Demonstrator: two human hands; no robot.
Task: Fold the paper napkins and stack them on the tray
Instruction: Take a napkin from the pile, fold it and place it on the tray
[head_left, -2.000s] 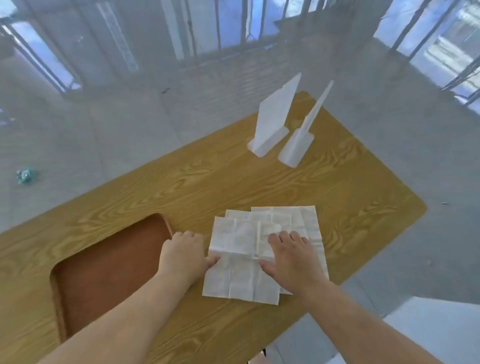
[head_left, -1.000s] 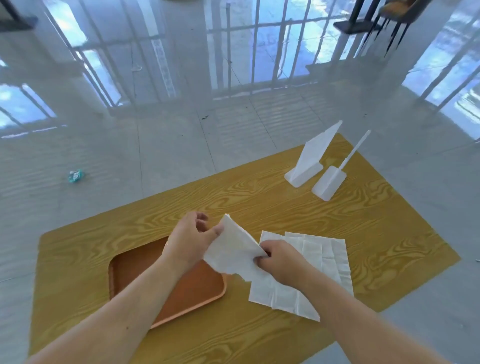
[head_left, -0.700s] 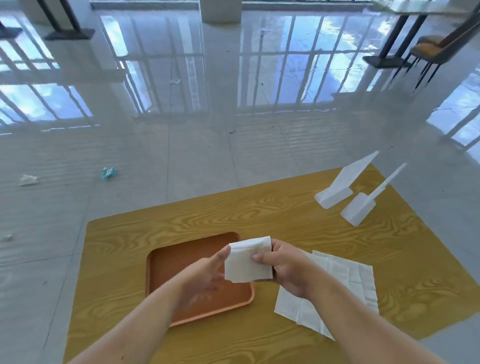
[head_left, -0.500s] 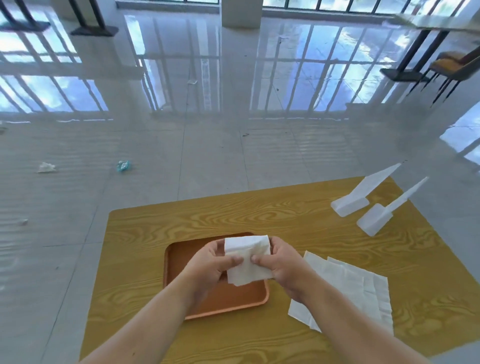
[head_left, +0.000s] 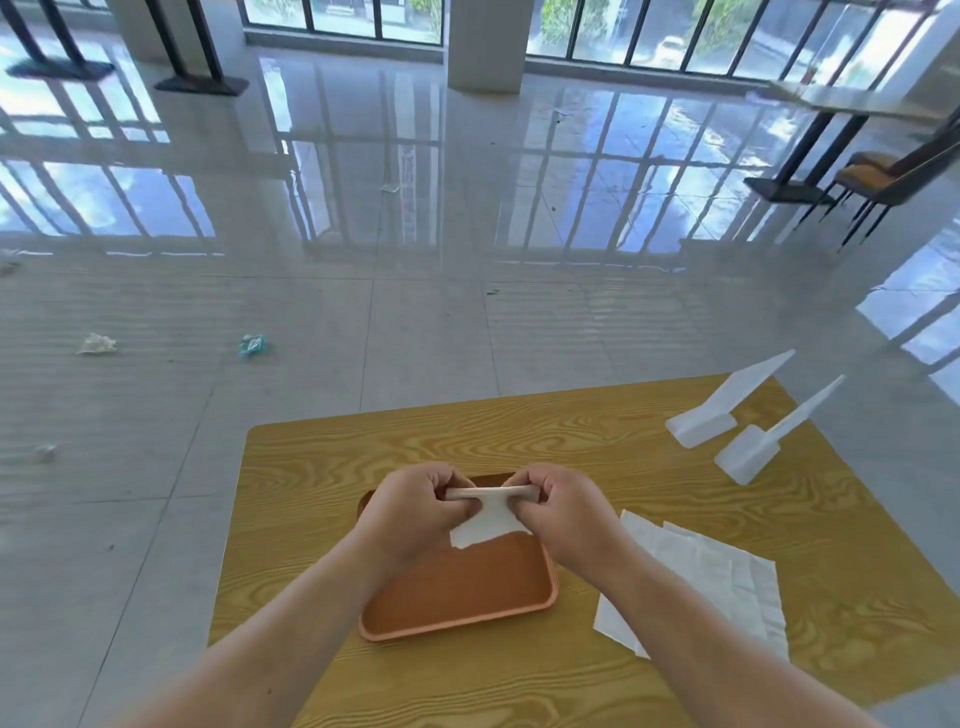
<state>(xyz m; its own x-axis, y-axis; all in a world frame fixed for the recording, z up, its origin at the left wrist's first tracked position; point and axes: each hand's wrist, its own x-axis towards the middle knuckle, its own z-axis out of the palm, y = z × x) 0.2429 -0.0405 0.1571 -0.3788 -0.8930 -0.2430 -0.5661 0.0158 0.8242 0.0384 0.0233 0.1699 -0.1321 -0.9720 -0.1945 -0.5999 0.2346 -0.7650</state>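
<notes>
Since half a second earlier, both hands had folded the napkin (head_left: 485, 521) narrower; left hand (head_left: 415, 512) and right hand (head_left: 563, 512) pinched its ends above the tray (head_left: 467, 597).

Wooden table (head_left: 597, 441) bears tray (head_left: 467, 597), napkins (head_left: 717, 577), two stands (head_left: 727, 410).

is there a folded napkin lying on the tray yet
No, the tray is bare; the one folded napkin is held above it by the left hand and right hand.

Matt paper napkin (head_left: 485, 522), wood-grain table (head_left: 597, 441), glossy floor (head_left: 415, 260).
</notes>
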